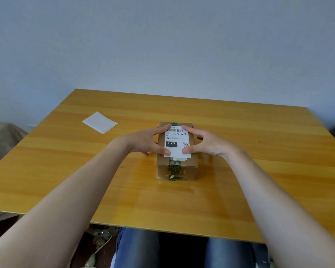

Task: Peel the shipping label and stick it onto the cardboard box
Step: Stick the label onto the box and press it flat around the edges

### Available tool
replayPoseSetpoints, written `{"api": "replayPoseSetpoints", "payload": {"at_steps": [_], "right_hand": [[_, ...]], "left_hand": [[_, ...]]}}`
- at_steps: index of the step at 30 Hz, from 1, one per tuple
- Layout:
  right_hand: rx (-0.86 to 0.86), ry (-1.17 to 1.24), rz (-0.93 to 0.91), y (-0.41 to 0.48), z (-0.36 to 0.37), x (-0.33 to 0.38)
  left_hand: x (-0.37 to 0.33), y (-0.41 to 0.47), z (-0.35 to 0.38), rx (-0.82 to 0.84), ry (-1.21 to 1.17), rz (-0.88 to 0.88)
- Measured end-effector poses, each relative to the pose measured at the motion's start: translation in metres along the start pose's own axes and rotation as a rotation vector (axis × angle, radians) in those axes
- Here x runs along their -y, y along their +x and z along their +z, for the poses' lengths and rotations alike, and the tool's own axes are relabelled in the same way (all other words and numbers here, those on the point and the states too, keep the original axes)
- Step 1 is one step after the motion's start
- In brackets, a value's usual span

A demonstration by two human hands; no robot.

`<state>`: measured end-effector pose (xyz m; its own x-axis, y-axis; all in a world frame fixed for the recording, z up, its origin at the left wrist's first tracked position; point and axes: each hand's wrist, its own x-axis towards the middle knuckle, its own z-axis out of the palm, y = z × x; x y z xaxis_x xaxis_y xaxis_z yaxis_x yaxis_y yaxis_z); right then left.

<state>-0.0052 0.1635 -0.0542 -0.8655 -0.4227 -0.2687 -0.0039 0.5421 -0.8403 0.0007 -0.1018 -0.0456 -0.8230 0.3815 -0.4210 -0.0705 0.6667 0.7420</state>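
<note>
while both hands press down from either side, the shipping label (176, 141) lies flat on top of the cardboard box (177, 165), which sits near the middle of the wooden table (240, 151). the label is white, printed with a barcode at its far end, the code 070-070-a80 below that, a black block reading 070 and a small qr square (the finer print is too small to read). its near edge hangs slightly past the box's top edge. the left hand (145, 141) has its fingers spread, thumb on the label's near left corner and a fingertip on the far left corner; the right hand (203, 143) mirrors it on the right side, fingers splayed, gripping nothing. green printed tape runs down the box's front face. off to the left, well apart, a blank white sheet (100, 122) lies on the table.
</note>
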Motion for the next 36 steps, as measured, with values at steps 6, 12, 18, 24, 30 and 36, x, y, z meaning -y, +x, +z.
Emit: {"api": "replayPoseSetpoints", "payload": {"at_steps": [6,12,18,24,30,36], "right_hand": [[0.044,-0.043,0.014,0.001,-0.004,-0.001],[0.085,-0.089,0.031,0.003,-0.008,-0.005],[0.114,-0.113,0.029,0.005,-0.01,-0.01],[0.155,-0.113,0.028,0.007,-0.014,-0.016],[0.171,-0.102,0.033,0.006,-0.02,-0.019],[0.168,-0.081,0.067,-0.002,-0.037,-0.024]], "left_hand": [[-0.001,0.0,-0.004,0.036,0.054,-0.026],[-0.003,-0.002,-0.005,0.06,0.059,-0.019],[-0.004,-0.003,-0.007,0.106,0.03,-0.01],[-0.006,-0.005,-0.006,0.12,-0.078,-0.013],[-0.008,-0.003,-0.004,0.145,-0.13,-0.005],[-0.021,0.009,0.004,0.146,-0.137,0.017]]}}
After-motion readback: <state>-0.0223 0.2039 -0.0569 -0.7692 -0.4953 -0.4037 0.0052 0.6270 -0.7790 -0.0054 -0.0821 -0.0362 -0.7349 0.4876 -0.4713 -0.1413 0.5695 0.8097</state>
